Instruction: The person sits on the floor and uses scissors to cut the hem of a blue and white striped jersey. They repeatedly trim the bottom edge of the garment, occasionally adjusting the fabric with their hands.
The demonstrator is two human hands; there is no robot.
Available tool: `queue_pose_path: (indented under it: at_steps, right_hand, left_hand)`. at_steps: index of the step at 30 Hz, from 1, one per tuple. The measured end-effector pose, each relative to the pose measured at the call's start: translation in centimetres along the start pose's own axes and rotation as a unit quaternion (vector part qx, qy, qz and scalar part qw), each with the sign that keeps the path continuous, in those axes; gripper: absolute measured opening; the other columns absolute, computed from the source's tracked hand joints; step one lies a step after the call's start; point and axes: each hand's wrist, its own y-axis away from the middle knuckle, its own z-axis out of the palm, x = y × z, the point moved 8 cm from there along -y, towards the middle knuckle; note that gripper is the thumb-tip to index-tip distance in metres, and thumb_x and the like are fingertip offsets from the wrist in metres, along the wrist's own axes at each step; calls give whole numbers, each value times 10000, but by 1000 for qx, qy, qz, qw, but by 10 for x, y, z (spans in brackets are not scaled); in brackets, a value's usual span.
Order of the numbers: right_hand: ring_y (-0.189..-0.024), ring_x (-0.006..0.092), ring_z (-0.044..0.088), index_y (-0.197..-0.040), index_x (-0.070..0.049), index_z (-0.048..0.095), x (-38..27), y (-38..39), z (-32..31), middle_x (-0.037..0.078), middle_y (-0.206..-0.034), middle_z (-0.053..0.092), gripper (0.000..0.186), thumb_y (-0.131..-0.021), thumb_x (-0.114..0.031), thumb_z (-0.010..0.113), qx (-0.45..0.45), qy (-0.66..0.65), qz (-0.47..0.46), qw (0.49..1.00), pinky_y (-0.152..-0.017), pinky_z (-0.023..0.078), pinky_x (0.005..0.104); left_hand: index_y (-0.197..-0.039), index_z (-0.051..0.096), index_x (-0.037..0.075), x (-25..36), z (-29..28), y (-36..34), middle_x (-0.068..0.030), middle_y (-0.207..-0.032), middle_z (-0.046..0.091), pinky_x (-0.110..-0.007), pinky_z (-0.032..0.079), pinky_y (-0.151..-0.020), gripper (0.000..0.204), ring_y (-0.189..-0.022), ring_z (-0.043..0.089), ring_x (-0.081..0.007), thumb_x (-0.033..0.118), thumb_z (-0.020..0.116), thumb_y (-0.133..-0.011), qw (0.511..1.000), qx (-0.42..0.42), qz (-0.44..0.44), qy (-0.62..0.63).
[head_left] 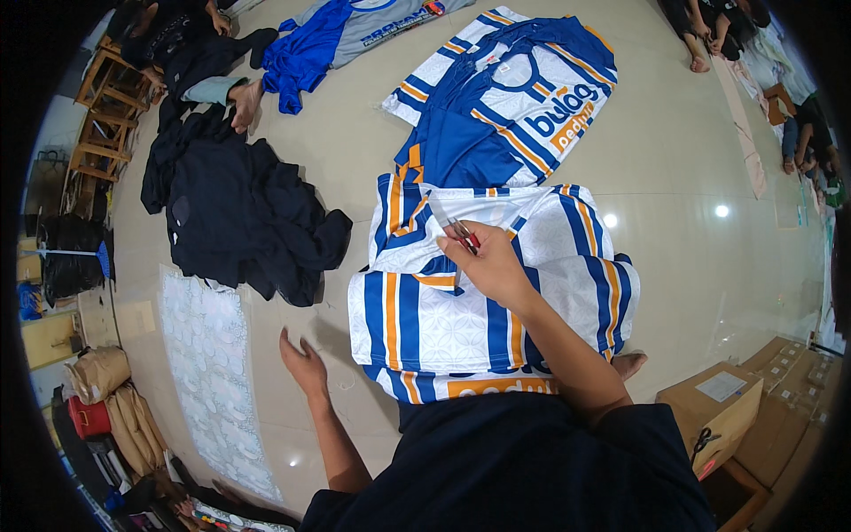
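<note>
My right hand (486, 263) is closed around small red-handled thread snips (464, 236), whose metal part shows between the fingers. It is over a white jersey (443, 319) with blue and orange stripes, spread across my lap. The jersey's folded upper part lies beyond my wrist, and my forearm covers some of its right side. Off to the left, my left hand (304, 363) is held over the tiled floor, fingers apart and holding nothing. A loose thread appears on the floor near it.
More blue-and-white jerseys (505, 106) lie ahead, with a blue-grey shirt (355, 35) beyond. Black garments (248, 204) are heaped at left, near a patterned white sheet (208, 372). Cardboard boxes (709, 399) with black scissors (705, 441) stand at right. Other people sit at the far edges.
</note>
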Motion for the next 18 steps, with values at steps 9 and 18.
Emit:
queue_pose_path:
  at_steps: [9, 18]
  right_hand:
    - [-498, 8, 298, -941, -126, 640, -4, 17, 25, -111, -626, 405, 197, -1083, -261, 664, -77, -283, 143, 945, -461, 226, 233]
    - [-534, 8, 336, -1018, -94, 693, 4, 22, 30, -98, -669, 464, 216, -1086, -295, 652, -85, -296, 134, 942, -471, 250, 230]
  left_hand:
    - [-1042, 720, 0, 302, -27, -31, -108, -985, 700, -324, 538, -784, 136, -846, 671, -200, 95, 773, -960, 921, -90, 116, 361]
    - [-1070, 724, -1, 329, 17, -27, -14, -850, 689, -236, 501, -660, 147, -753, 608, -69, 138, 743, -1025, 835, -211, -22, 507]
